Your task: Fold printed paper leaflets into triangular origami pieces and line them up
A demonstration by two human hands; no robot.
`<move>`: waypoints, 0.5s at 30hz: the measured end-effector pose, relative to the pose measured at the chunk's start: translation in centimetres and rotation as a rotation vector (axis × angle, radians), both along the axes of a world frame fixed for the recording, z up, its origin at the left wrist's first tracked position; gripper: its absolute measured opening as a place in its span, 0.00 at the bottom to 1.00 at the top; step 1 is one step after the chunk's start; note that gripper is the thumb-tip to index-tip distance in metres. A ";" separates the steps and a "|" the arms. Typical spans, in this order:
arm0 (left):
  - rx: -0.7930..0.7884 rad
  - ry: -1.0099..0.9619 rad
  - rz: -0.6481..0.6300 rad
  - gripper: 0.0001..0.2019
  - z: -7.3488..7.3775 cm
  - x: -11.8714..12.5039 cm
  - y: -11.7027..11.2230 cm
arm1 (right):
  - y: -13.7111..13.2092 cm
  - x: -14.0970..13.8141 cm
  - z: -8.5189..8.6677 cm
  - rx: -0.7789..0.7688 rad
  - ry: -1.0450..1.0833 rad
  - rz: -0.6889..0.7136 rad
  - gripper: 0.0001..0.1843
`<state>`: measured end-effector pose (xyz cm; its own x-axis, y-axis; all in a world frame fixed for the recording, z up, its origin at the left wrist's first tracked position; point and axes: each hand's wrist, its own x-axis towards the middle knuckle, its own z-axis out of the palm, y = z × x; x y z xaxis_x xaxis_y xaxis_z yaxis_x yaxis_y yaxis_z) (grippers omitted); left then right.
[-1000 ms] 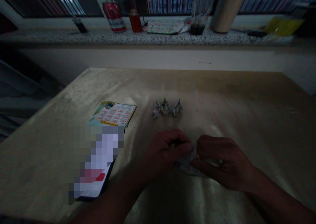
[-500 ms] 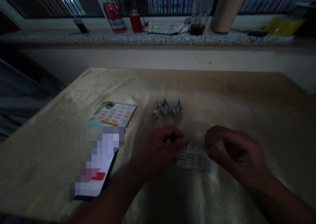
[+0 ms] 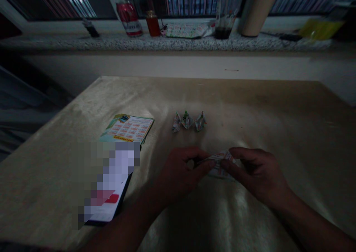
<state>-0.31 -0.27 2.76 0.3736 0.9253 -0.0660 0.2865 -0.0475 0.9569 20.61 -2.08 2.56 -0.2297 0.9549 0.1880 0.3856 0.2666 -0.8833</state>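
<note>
A small printed paper sheet [image 3: 222, 170] is held between both hands just above the table, its upper part folded over. My left hand [image 3: 186, 170] pinches its left side between thumb and fingers. On the right side, my right hand [image 3: 256, 172] grips the paper with thumb and forefinger, the thumb pressed on the folded part. Beyond the hands stand three small folded paper shapes, one at the left [image 3: 176, 122], one in the middle [image 3: 187, 121] and one at the right [image 3: 200, 122]. The sheet's lower edge is partly hidden by the fingers.
A stack of printed sheets [image 3: 130, 128] lies on the left of the table [image 3: 250, 100], with a phone [image 3: 107, 209], partly blurred out, in front of it. On the windowsill [image 3: 105, 43] stand a can [image 3: 129, 18], an orange bottle [image 3: 152, 24], a clear cup [image 3: 225, 15] and a tan cylinder [image 3: 258, 11].
My right hand has moved left and taken hold of the paper. The sheet, lying flatter before, is now raised and folded over at the top.
</note>
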 end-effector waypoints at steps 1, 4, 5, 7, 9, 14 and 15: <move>0.028 0.020 0.012 0.08 0.0 0.1 0.0 | 0.0 -0.1 -0.1 0.016 -0.007 -0.007 0.05; 0.161 0.077 0.033 0.05 0.1 0.4 -0.2 | -0.1 -0.3 0.0 0.140 -0.049 -0.043 0.04; 0.199 0.097 0.035 0.04 0.1 0.4 -0.2 | -0.1 -0.4 0.2 0.201 -0.066 -0.052 0.03; 0.236 0.126 0.033 0.04 0.2 0.4 -0.1 | -0.1 -0.5 0.5 0.314 -0.104 -0.052 0.04; 0.218 0.125 0.032 0.05 0.3 0.3 0.0 | -0.1 -0.5 0.8 0.373 -0.120 -0.039 0.04; 0.041 0.013 -0.028 0.05 0.7 -0.4 0.4 | -0.3 -0.2 0.9 0.284 -0.101 -0.010 0.05; 0.008 0.007 -0.046 0.04 0.7 -0.6 0.4 | -0.3 -0.1 0.8 0.240 -0.095 0.004 0.05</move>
